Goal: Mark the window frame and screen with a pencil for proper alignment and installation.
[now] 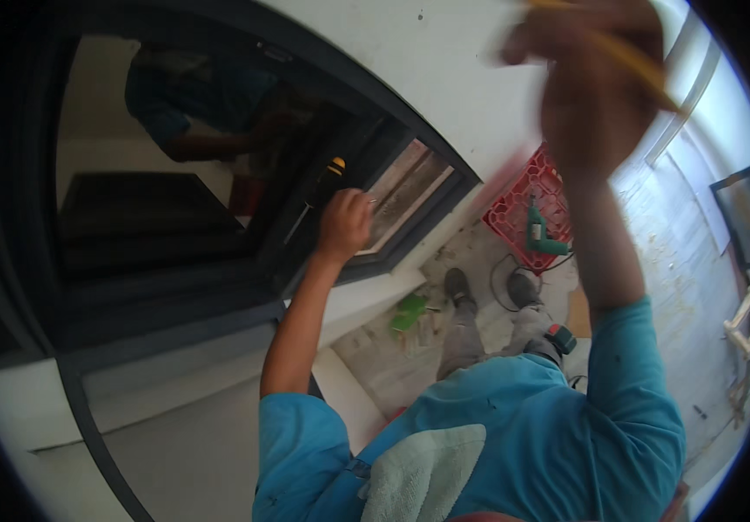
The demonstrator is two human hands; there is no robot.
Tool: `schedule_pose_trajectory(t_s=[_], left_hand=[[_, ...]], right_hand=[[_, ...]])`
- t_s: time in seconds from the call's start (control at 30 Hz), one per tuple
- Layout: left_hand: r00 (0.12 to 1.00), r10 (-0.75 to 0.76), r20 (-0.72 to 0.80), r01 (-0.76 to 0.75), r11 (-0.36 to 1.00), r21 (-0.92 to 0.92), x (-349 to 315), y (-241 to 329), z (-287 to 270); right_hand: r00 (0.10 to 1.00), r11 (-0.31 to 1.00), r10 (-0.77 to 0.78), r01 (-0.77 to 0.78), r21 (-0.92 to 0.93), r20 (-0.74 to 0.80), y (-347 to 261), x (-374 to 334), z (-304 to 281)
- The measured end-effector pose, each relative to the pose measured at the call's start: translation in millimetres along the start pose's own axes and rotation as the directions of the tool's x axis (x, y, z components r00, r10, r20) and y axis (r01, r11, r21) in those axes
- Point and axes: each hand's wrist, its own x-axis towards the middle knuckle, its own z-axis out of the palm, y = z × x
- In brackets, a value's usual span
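My left hand [344, 224] is at the dark window frame [470, 180], its fingers curled together. A small bit of something pale shows at the fingertips, too small to name. Just beyond this hand, a screwdriver [336, 165] with a yellow and black handle leans against the dark frame, its shaft slanting down. Raised at the upper right in front of the white wall [444, 61], my right hand [605, 96] is smeared by motion. It grips a thin yellow pencil [664, 97], which slants across the hand.
Below on the floor lie a red plastic crate [501, 213], a green corded drill [544, 244] and a bright green object [408, 311]. A dark-framed panel [743, 217] leans at the far right. A pale towel [427, 474] hangs over my blue shirt. The window glass [148, 200] shows reflections.
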Motion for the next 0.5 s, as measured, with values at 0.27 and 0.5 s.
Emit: schedule_pose_trajectory(t_s=[0.27, 0.5], left_hand=[[0.949, 0.311, 0.053, -0.305, 0.948, -0.093, 88.9, -14.2, 59.4], [0.981, 0.156, 0.112, -0.115, 0.945, -0.307, 57.9, -48.9, 89.7]], right_hand=[[0.903, 0.937, 0.329, -0.349, -0.026, -0.277, 99.4, -80.9, 83.5], [0.958, 0.935, 0.148, -0.217, -0.281, -0.247, 110.4, -104.0, 93.1]])
